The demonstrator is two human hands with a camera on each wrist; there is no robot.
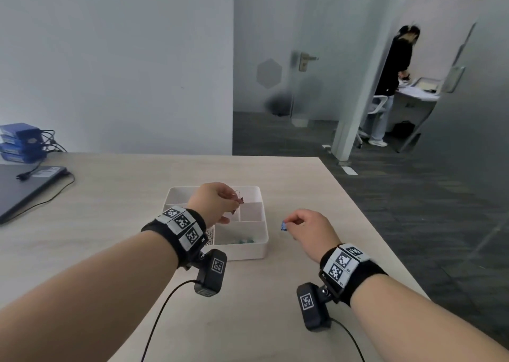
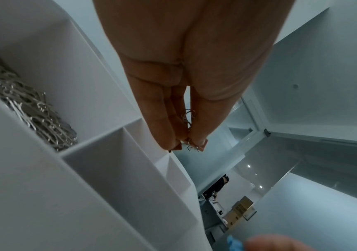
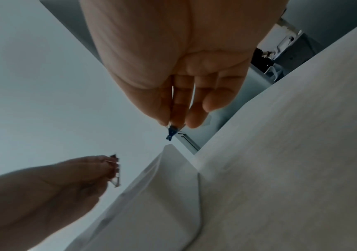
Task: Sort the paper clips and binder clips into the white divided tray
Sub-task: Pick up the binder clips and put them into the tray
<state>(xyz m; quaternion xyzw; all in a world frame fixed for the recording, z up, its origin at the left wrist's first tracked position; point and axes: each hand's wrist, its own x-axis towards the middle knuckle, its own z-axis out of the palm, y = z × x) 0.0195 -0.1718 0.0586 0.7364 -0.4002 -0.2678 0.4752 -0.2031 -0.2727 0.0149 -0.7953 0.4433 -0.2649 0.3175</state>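
Observation:
The white divided tray [image 1: 256, 254] sits mid-table. My left hand [image 1: 217, 204] hovers over its middle and pinches pink binder clips [image 1: 240, 199] by their wire handles; these pink binder clips [image 2: 191, 146] hang from the fingertips in the left wrist view. To the right of the tray, my right hand [image 1: 303, 224] pinches a blue binder clip [image 1: 283, 226] above the table; that blue binder clip [image 3: 171, 133] points toward the tray's corner [image 3: 170, 147]. Silver paper clips [image 2: 29, 108] fill one compartment. Greenish clips [image 1: 246, 241] lie in the near right compartment.
A closed laptop [image 1: 24, 188] with a cable and stacked blue boxes [image 1: 20, 142] occupy the far left of the table. The table's right edge [image 1: 366, 221] runs close to my right hand. A person [image 1: 394, 86] stands at a desk in the room beyond.

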